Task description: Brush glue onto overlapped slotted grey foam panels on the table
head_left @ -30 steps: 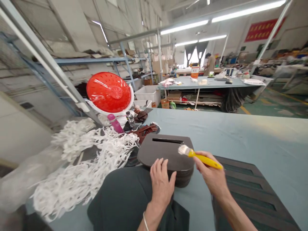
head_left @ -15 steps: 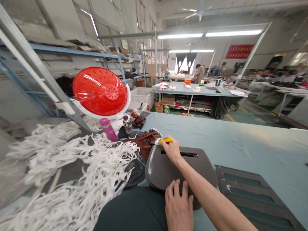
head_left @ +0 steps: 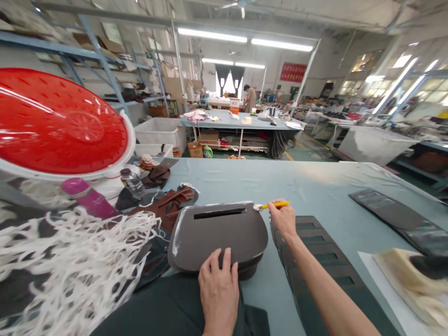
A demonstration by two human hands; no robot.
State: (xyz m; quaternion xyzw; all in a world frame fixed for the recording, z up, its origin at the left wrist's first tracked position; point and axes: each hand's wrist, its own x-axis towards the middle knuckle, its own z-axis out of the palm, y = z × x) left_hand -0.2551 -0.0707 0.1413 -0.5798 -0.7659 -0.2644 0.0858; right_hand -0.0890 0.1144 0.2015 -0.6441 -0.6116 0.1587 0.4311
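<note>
Right hand (head_left: 283,219) pinches a yellow-handled brush (head_left: 275,205) — bristles at the panel's far right corner.
Left hand (head_left: 219,291) lies spread on the dark slotted panel (head_left: 217,235) — long axis side to side, slot near the far edge.

Brush (head_left: 275,205) now at right of panel (head_left: 217,238)

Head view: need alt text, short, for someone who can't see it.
A person's right hand holds a yellow-handled brush with its bristles at the upper edge of a dark slotted panel streaked with white, while the left hand rests on the panel. It lies on a pale blue-grey worktable, beside white netting strips and a red perforated dome.
</note>
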